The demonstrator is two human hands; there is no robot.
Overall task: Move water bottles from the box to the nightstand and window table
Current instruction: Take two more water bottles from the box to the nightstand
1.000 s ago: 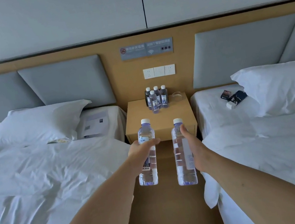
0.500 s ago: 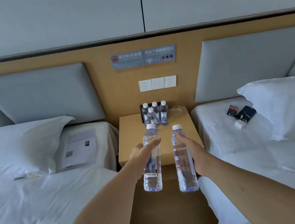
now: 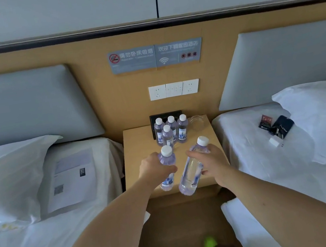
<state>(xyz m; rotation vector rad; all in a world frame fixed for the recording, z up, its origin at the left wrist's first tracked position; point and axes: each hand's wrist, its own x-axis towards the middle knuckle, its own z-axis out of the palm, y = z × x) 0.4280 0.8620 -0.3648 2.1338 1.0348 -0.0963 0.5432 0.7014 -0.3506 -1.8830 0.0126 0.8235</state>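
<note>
Bottles (image 3: 190,168) gripped in both hands (image 3: 155,169), labels half-hidden by fingers, above nightstand (image 3: 140,149).

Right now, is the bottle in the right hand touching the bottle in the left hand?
Apart. The head view shows a strip of nightstand wood between the right hand's tilted bottle and the left hand's upright bottle.

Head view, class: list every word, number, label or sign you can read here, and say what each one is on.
"请勿卧床吸烟", beside a no-smoking symbol: left half of the grey wall sign.
"欢迎下"... then blurred characters, above a Wi-Fi symbol: right half, the grey welcome sign.
Small print on both halves: unreadable.
Blue-and-white labels on the four clear bottles on the wooden nightstand: too small.
White printed sheet on the left bed: blurred.
</note>
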